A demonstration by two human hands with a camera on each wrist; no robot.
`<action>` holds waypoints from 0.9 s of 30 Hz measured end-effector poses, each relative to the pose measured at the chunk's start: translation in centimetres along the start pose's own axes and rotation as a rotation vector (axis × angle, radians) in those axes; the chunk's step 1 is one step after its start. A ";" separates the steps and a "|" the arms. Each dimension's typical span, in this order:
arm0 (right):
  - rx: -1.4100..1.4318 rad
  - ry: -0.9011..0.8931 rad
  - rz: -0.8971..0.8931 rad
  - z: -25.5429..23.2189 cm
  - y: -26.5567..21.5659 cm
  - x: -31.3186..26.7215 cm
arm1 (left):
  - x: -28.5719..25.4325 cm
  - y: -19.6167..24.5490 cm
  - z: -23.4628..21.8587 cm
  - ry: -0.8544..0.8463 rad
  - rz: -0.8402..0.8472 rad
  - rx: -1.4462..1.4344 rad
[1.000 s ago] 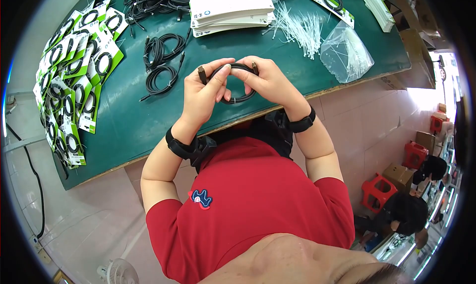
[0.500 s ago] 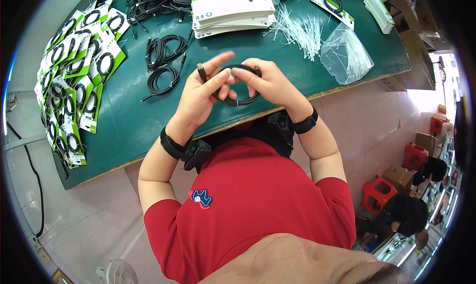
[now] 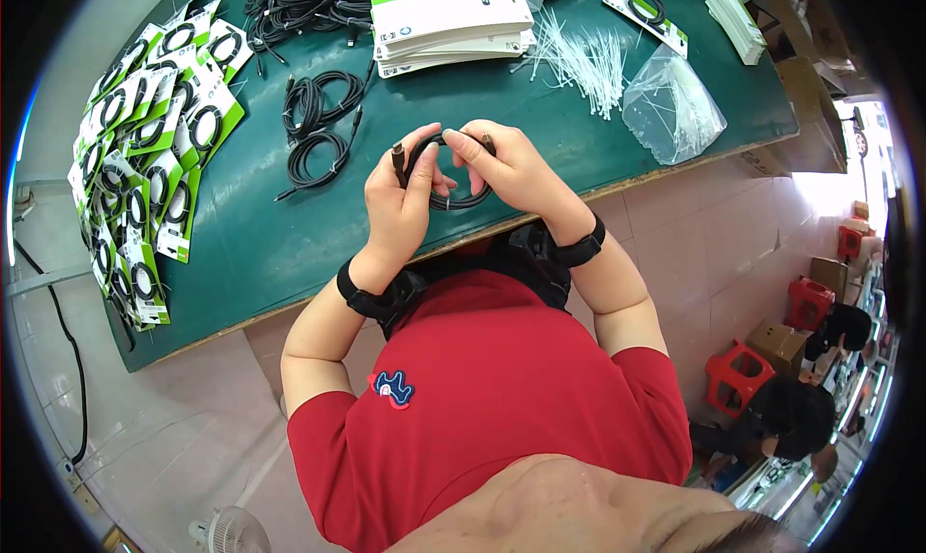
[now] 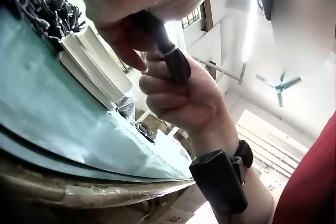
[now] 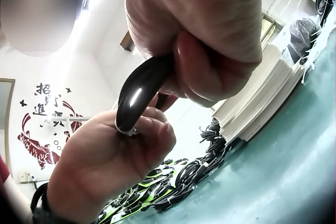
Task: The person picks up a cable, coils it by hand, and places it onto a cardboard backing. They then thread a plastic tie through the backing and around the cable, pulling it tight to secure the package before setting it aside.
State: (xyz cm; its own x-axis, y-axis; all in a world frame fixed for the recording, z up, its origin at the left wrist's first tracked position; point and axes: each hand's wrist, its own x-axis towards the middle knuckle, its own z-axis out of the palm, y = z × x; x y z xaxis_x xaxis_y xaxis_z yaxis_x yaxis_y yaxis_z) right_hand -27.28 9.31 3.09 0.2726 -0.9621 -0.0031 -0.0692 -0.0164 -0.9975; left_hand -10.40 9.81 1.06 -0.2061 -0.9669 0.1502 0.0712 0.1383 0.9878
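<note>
Between both hands is a coiled black cable, held up over the near edge of the green table. My left hand grips the coil's left side, where a cable plug sticks up. On the opposite side my right hand grips the coil, thumb along its top, with another plug beside the fingers. A small pale tie wraps the coil in the right wrist view. In the left wrist view the coil passes between the two hands; the fingers partly hide it.
Left on the table lies a heap of carded cables. Two loose coils sit nearer. Behind are a cable pile and a card stack. White zip ties and a plastic bag lie to the right.
My left index finger, stretched away from the coil half a second ago, is back against it. Both hands have shifted slightly, and the coil looks narrower between them.
</note>
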 end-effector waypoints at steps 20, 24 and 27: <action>-0.695 0.192 -0.678 -1.9 -1.5 -1.9 | 2.1 1.2 -1.5 0.054 -0.368 -0.455; -1.050 -0.098 -0.867 -2.8 -1.0 -2.1 | 2.6 1.7 -1.3 -0.073 -0.445 -0.393; -1.125 -0.269 -0.837 -3.1 -1.6 -2.8 | 2.9 2.1 -1.5 -0.180 -0.504 -0.306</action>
State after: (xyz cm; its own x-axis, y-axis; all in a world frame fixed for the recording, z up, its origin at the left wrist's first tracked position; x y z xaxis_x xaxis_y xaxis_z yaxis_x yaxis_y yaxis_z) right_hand -30.86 11.19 4.94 0.7746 -0.4833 0.4080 -0.4763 -0.8701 -0.1264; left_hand -9.36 6.94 3.49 -0.4466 -0.8426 -0.3012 0.1934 -0.4195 0.8869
